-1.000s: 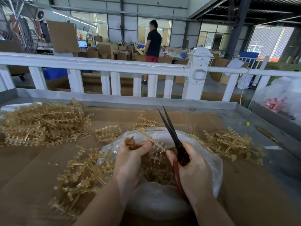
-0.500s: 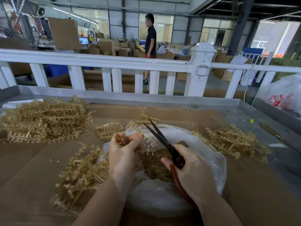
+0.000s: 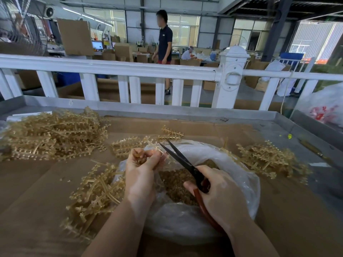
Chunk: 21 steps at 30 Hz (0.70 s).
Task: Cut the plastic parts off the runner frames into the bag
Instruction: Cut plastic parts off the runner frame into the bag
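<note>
Over the clear bag [image 3: 246, 184], the left hand [image 3: 142, 169] pinches a yellow runner frame [image 3: 141, 154] while the right hand [image 3: 220, 193] grips the scissors [image 3: 185, 164], blades open.

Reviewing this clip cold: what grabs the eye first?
The black scissors gripped by the right hand, blades parted over the white bag. The left hand holds a runner frame to them. A big heap of amber frames fills the table's far left.

Metal-rimmed table [image 3: 185, 112], cardboard sheet [image 3: 33, 184] over it, runner frame piles [image 3: 53, 134] and open plastic bag [image 3: 187, 225] on cardboard
</note>
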Each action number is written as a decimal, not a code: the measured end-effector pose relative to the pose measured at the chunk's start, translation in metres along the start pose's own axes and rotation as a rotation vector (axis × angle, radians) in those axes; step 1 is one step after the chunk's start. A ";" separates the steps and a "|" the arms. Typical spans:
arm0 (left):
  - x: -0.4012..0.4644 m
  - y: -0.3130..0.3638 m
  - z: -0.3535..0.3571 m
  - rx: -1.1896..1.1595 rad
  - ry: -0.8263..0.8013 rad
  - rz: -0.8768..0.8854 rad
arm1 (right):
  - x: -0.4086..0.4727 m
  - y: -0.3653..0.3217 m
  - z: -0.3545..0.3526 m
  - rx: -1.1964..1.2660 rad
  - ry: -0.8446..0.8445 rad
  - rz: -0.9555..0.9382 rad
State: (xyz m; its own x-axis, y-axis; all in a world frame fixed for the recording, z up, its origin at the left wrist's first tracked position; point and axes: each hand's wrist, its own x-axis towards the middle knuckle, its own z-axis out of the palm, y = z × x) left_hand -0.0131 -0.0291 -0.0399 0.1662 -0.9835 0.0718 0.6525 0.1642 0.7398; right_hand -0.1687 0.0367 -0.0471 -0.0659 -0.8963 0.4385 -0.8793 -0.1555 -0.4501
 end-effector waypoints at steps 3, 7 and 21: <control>0.001 -0.001 -0.001 -0.022 0.001 0.026 | 0.001 0.000 0.000 0.009 0.016 -0.010; 0.002 -0.002 -0.002 -0.014 -0.002 0.053 | 0.000 -0.001 -0.001 0.018 0.020 -0.029; 0.002 -0.005 -0.003 0.017 0.011 0.034 | -0.001 -0.002 0.000 -0.052 -0.007 -0.071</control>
State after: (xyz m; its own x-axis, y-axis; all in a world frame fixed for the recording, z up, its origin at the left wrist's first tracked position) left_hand -0.0133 -0.0316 -0.0453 0.1962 -0.9764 0.0903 0.6340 0.1966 0.7480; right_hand -0.1670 0.0373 -0.0471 0.0001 -0.8867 0.4624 -0.9050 -0.1968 -0.3772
